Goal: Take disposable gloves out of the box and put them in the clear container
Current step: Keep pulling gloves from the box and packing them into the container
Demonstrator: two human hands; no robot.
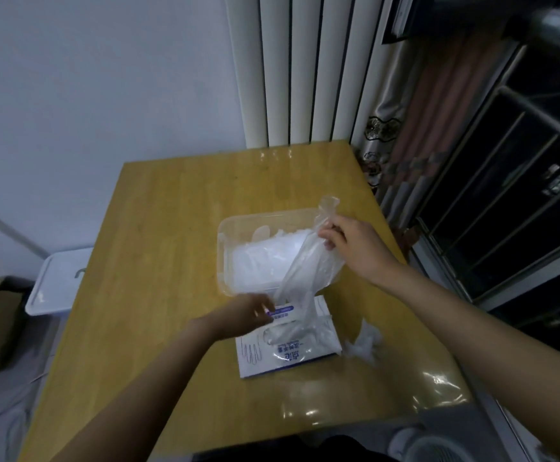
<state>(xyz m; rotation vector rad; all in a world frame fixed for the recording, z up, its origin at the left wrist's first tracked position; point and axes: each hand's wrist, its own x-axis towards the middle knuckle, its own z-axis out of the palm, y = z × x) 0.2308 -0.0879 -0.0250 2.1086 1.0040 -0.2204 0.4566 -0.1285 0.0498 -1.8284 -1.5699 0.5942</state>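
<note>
Mid-frame, the right hand [348, 243] pinched a glove [305, 271] trailing from the box [292, 358] below the clear container [235, 225]; the left hand [247, 313] lay on the box, finger state unreadable. The glove's tail might drag others out

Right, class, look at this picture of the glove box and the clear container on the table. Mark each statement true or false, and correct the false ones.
1. The right hand pinches a glove that trails down to the box. True.
2. The clear container is empty. False: a pile of gloves already lies in it.
3. The box lies nearer the person than the container. True.
4. The left hand is raised over the container. False: it is down at the box's far left edge.
5. Crumpled plastic lies left of the box. False: it lies to its right.
</note>
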